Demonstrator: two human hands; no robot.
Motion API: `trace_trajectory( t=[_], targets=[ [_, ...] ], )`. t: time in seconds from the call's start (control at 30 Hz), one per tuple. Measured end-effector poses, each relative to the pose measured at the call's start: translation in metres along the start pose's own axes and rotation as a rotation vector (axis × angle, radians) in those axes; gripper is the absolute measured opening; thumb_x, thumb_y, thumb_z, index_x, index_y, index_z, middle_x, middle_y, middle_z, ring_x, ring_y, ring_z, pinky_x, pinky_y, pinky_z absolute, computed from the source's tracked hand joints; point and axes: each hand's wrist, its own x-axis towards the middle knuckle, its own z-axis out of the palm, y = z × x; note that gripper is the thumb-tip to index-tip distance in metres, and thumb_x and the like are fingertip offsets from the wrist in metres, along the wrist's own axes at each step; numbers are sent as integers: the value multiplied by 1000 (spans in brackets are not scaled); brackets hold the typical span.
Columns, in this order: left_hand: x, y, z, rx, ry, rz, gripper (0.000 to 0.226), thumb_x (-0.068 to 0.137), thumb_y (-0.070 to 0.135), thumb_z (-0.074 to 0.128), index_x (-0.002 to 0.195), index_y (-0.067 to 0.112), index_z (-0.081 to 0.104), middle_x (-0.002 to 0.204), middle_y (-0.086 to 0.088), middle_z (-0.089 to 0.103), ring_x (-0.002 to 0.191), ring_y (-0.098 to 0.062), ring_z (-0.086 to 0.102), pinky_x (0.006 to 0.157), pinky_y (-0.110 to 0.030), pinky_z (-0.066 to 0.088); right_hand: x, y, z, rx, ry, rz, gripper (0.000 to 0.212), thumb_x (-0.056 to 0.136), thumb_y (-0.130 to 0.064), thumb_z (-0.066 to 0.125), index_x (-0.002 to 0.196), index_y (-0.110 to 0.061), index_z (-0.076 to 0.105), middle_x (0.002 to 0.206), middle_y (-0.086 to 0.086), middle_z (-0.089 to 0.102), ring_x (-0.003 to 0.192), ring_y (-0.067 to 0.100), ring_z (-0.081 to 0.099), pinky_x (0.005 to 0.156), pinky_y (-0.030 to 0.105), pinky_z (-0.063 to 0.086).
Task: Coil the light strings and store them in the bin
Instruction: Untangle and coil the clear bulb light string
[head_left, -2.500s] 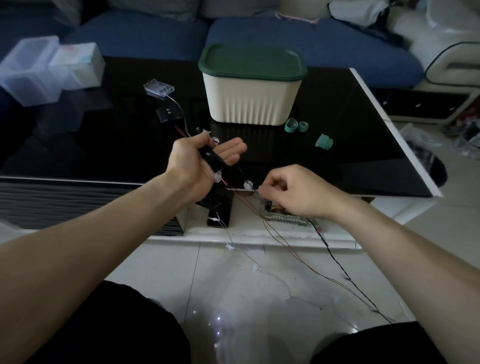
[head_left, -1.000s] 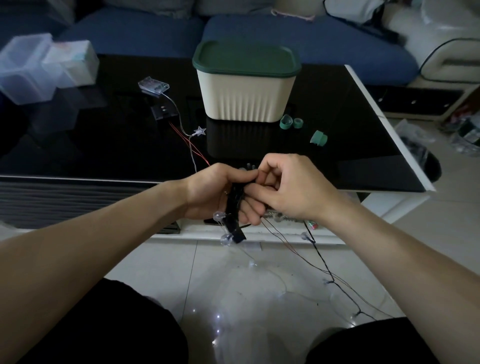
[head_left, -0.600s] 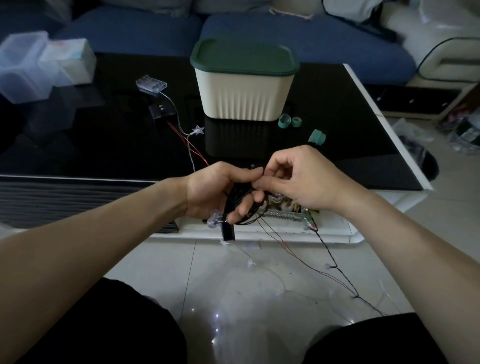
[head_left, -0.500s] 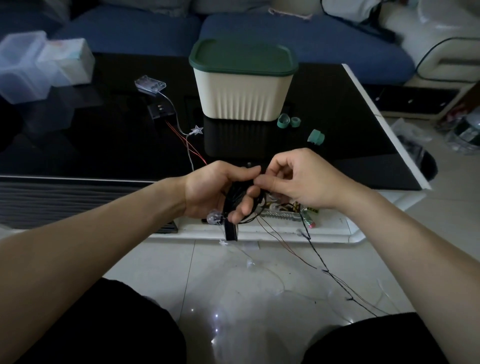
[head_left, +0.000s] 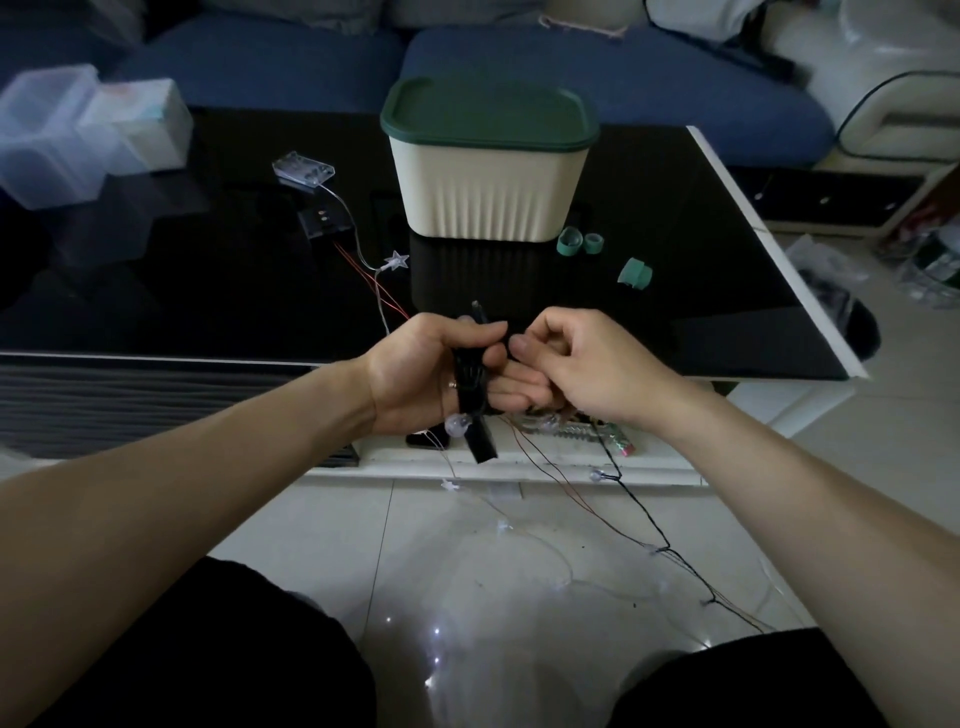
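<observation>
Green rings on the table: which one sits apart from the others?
The green ring nearest the table's right edge; the other two sit side by side at the bin's base.

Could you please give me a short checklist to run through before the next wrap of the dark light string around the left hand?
1. Left hand holds the black wire bundle: ok, fingers curled round it.
2. Right hand has the feeding strand: cannot tell, its curled fingers hide any wire.
3. Loose dark wire strand trailing on the pale tiled floor runs free: not ok, it crosses thin red wires.
4. Cream ribbed bin with dark green lid ready to receive: not ok, lid is on.
5. Clear star light string on the glossy black table is coiled: not ok, it lies uncoiled.
</observation>
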Motion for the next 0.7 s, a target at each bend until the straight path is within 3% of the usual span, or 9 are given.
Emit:
trace_trajectory(
  t=[0.1, 0.2, 0.3, 0.4, 0.5, 0.6, 0.7],
  targets=[
    [0, -1, -2, 35, 15, -26, 28, 87, 27, 52, 63, 12, 53, 70, -11, 63, 58, -20, 64, 57, -24, 53, -1, 0, 5, 104, -26, 55, 24, 101, -29, 59, 91, -8, 67, 54, -5, 65, 48, 7, 60, 48, 21, 46],
    [0, 2, -2, 69, 12, -29, 28, 90, 28, 50, 66, 14, 51, 63, -7, 61, 43, -16, 52, 46, -21, 43, 1, -1, 2, 143, 39, 58, 25, 99, -30, 63, 90, -8, 69, 61, 0, 69, 52, 14, 62, 50, 26, 49],
    [0, 4, 0, 76, -11, -28, 26, 91, 27, 48, 71, 11, 50, 60, -7, 56, 36, -13, 41, 40, -19, 38, 3, -2, -6, 117, 125, 53, 28, 94, -39, 68, 86, -12, 71, 59, -1, 67, 50, 9, 61, 47, 22, 47],
    [0, 6, -1, 70, -22, -56, 23, 90, 29, 49, 73, 13, 50, 53, 0, 44, 34, -10, 33, 39, -18, 28, 2, 1, -13, 30, 69, 123, 51, 86, -59, 66, 83, -9, 70, 65, 4, 70, 48, 9, 60, 49, 24, 47],
    [-2, 9, -4, 47, 18, -33, 22, 88, 30, 51, 73, 15, 50, 50, 5, 34, 34, -8, 30, 42, -20, 22, 1, 5, -19, -149, -63, 199, 74, 84, -76, 50, 83, -6, 70, 72, 8, 74, 54, 13, 62, 57, 28, 49],
    [-2, 12, -8, -20, 93, 31, 22, 90, 29, 51, 73, 16, 49, 49, 7, 31, 35, -8, 28, 42, -21, 23, -1, 8, -24, -118, -193, 251, 69, 96, -68, 39, 88, -7, 70, 65, 3, 69, 57, 15, 59, 58, 28, 45],
    [0, 15, -15, -116, 182, 82, 27, 97, 28, 47, 72, 17, 47, 52, 7, 30, 37, -9, 27, 40, -21, 27, -3, 11, -27, -187, -218, 252, 52, 102, -53, 44, 83, -11, 69, 64, 0, 65, 60, 17, 58, 63, 34, 47]
  ],
)
